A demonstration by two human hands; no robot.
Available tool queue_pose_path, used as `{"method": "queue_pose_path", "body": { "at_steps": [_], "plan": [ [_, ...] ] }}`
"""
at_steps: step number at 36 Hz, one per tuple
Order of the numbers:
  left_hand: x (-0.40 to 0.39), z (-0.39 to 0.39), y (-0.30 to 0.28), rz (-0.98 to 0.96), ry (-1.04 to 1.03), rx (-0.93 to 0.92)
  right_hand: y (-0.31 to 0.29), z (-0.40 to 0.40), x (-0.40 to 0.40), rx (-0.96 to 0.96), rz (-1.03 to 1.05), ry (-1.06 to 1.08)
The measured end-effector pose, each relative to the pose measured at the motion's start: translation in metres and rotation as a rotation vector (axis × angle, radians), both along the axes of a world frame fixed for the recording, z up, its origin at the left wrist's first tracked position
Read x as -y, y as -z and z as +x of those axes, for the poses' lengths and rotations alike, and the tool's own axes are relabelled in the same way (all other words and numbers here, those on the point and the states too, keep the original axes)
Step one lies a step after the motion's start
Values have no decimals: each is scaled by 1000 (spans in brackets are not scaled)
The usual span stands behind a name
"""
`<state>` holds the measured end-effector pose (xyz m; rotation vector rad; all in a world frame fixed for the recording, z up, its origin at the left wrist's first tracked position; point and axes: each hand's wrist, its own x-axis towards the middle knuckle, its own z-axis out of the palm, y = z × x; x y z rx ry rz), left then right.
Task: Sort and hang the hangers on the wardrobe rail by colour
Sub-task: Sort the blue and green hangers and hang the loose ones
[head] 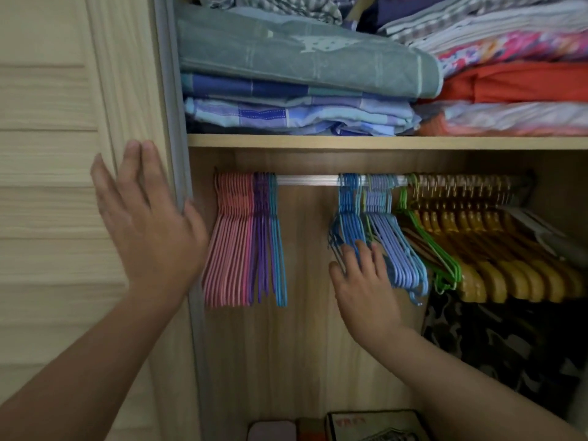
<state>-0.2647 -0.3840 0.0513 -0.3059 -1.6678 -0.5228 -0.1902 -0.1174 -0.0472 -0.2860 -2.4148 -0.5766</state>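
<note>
A white wardrobe rail [307, 180] carries hangers in colour groups. At its left end hang pink hangers [228, 243], then purple hangers [261, 237] and a few teal hangers [277, 243]. After a bare gap come blue hangers [348, 214], light blue hangers [393, 246], green hangers [429, 246] and wooden hangers [496, 265]. My right hand [361, 281] reaches into the lower ends of the blue hangers, its fingertips among the wires. My left hand [143, 218] is held flat with straight fingers against the wardrobe's left door edge, holding nothing.
A shelf [350, 141] above the rail holds stacks of folded fabric. The pale wooden door [47, 154] stands at the left. Dark patterned cloth [496, 342] hangs below the wooden hangers. Boxes [372, 424] sit on the wardrobe floor.
</note>
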Motion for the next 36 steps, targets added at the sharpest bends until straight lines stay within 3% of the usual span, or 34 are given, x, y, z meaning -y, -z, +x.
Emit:
{"method": "queue_pose_path", "body": {
  "at_steps": [9, 17, 27, 36],
  "plan": [
    [-1, -1, 0, 15, 17, -30, -27, 7, -2, 219, 179, 88],
    [-1, 0, 0, 13, 28, -31, -35, -11, 0, 3, -74, -42],
    [0, -2, -1, 12, 32, -31, -85, -51, -2, -68, -343, -177],
    [-1, 3, -2, -9, -16, 47, -35, -48, 10, -22, -538, -229]
  ]
}}
